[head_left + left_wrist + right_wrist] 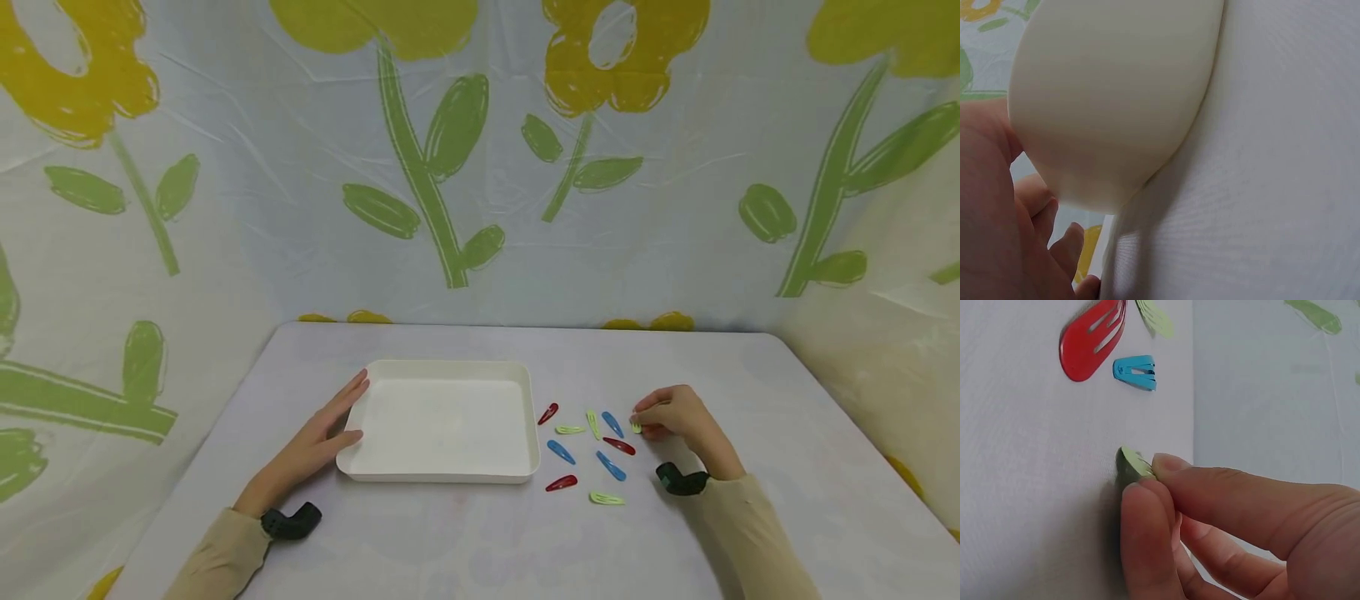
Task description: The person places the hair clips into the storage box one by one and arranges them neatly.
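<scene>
Around me hangs a flowered cloth [300, 167], and before it stands the white table [450, 542] where I have the tray [442, 421], its bare inside facing up. My left hand [309, 443] lies along the tray's left side with fingers extended and thumb spread well away from them, touching the rim rather than clasping it. My right hand [681, 414] is narrowed to a pinch: thumb and index finger meet on a small green clip, held to the right of the others. Between that hand and the tray lie nine loose clips, all on the table: three red clips [618, 446], three blue clips [611, 465] and three light green clips [607, 498], scattered at various angles and apart from one another. As for what escapes me, the cloth runs out of the head view at the top, and both sleeves [757, 533] are cut off at the bottom. My left wrist view takes in only one rounded end of the tray, and part of my hand is behind it. My fingertips cover one end of the pinched clip, and I cannot tell whether its free end touches the table.
</scene>
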{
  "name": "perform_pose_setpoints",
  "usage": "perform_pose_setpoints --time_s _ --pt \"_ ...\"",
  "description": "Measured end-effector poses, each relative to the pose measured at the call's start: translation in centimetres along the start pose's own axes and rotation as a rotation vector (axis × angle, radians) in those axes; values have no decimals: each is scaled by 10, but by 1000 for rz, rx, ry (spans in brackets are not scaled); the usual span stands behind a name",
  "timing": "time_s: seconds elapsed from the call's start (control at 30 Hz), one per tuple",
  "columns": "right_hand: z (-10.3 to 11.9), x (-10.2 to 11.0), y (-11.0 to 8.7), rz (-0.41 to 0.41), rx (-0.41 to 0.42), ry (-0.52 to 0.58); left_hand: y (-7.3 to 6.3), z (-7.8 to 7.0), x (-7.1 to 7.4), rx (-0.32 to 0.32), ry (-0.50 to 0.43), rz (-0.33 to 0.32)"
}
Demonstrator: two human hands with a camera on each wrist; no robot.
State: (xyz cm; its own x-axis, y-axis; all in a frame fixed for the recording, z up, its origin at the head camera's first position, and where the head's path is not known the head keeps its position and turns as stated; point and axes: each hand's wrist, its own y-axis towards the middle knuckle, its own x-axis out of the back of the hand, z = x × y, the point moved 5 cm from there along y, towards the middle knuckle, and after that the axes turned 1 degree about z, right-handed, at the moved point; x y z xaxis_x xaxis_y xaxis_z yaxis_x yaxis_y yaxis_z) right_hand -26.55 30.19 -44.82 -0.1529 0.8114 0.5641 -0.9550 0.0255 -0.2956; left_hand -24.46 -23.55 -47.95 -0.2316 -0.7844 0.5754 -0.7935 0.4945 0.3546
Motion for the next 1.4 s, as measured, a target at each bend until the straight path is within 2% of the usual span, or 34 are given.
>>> perform_pose_setpoints --time_s 0.37,0.6,1.03,1.4 --pt "-6 -1 6 -6 -37 114 0 -1 -1 -9 -3 4" --pt "-3 -3 6 11 -31 163 -2 -1 0 -8 -6 1" --pt "13 -2 13 5 -27 157 -1 -2 0 -4 -4 -3" --pt "38 0 14 9 43 181 0 0 -1 1 -5 2"
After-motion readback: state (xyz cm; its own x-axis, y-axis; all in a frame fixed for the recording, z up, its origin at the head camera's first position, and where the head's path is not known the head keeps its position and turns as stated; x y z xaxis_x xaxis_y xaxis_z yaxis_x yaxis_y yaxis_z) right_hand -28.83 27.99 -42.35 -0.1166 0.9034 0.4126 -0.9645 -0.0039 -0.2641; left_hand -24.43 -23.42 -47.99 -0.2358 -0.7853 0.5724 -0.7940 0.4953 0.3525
